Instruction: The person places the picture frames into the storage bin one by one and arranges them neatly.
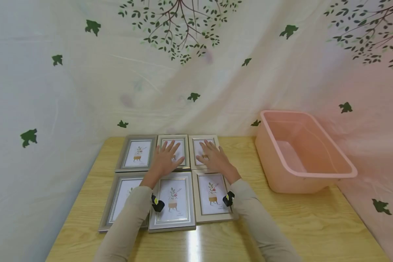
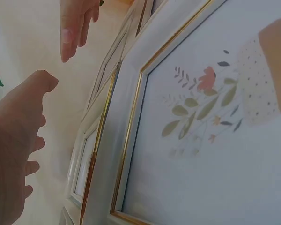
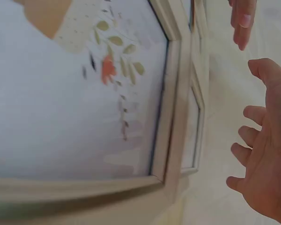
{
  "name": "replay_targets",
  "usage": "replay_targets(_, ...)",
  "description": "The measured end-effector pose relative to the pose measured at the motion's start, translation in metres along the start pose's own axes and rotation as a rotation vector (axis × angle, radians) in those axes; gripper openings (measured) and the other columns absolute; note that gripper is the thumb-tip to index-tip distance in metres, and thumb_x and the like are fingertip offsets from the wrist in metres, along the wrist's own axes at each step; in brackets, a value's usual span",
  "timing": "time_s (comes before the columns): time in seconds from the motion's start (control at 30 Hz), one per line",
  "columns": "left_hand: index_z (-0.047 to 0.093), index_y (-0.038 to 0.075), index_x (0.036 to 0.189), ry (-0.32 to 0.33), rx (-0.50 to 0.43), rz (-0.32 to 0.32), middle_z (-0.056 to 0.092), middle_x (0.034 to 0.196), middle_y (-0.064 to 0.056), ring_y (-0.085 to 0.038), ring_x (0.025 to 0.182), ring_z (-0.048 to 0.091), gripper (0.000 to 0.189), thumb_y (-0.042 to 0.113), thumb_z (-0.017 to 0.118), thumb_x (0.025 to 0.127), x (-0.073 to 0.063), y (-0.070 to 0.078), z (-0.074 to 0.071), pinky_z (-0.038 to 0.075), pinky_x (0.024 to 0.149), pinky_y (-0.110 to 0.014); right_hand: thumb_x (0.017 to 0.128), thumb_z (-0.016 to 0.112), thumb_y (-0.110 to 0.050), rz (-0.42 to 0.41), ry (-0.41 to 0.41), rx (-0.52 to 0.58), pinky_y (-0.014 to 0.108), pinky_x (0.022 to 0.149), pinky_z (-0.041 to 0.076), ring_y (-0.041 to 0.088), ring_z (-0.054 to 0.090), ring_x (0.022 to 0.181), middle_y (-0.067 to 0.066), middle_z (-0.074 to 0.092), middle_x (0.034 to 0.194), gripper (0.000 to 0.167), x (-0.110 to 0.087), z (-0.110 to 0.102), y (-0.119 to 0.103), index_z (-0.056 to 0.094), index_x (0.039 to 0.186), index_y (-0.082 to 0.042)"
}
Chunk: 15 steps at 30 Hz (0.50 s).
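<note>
Several picture frames lie flat in two rows of three, each showing a potted-plant print. With fingers spread, my left hand is over the back middle frame. My right hand, also spread, is over the back right frame. Both wrist views show a gap between the hands and the frames, with nothing held. The silver back left frame is uncovered. In the front row are a silver left frame, partly hidden by my left sleeve, a silver middle frame and a cream right frame.
A pink plastic tub stands at the right on the wooden table. Behind the table hangs a pale curtain printed with leaves and branches. Black wrist cameras sit on both wrists.
</note>
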<state>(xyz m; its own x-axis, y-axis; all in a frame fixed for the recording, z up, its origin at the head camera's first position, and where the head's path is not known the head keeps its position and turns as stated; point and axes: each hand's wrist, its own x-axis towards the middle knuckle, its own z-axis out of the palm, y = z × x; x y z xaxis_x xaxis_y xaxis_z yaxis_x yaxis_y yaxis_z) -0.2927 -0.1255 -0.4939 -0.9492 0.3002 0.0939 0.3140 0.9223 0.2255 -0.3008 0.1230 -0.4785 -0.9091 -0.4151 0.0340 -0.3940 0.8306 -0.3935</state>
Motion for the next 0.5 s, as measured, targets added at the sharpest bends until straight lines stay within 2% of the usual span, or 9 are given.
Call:
replay_targets(0.13,0.03,0.014,0.161,0.008,-0.066,-0.001,0.03,0.167,-0.016,-0.044,0.155,0.019,0.073,0.053,0.049,0.102,0.001,0.0,-0.003,0.014,0.124,-0.068,0.102,0.049,-0.053,-0.012,-0.004,0.051,0.066,0.124,0.017,0.039,0.026,0.154,0.013,0.023,0.169,0.074,0.0,-0.014,0.001,0.029,0.162,-0.014)
replay_targets(0.3,0.033,0.012,0.16,0.052,-0.155,0.014,0.037,0.162,-0.018,-0.045,0.152,0.027,0.073,0.049,0.055,0.101,0.002,0.004,-0.013,0.021,0.122,-0.068,0.103,0.046,-0.058,-0.004,-0.061,0.133,0.064,0.122,0.024,0.038,0.023,0.155,0.01,0.016,0.171,0.075,-0.001,-0.042,0.0,0.026,0.163,-0.018)
replay_targets(0.5,0.027,0.016,0.162,0.063,-0.346,0.017,0.035,0.165,-0.013,-0.039,0.152,0.031,0.078,0.052,0.056,0.1,0.004,0.016,-0.029,0.025,0.124,-0.06,0.102,0.048,-0.059,-0.012,-0.092,0.176,0.06,0.126,0.02,0.033,0.015,0.158,0.007,0.011,0.173,0.078,-0.003,-0.089,0.001,0.022,0.164,-0.019)
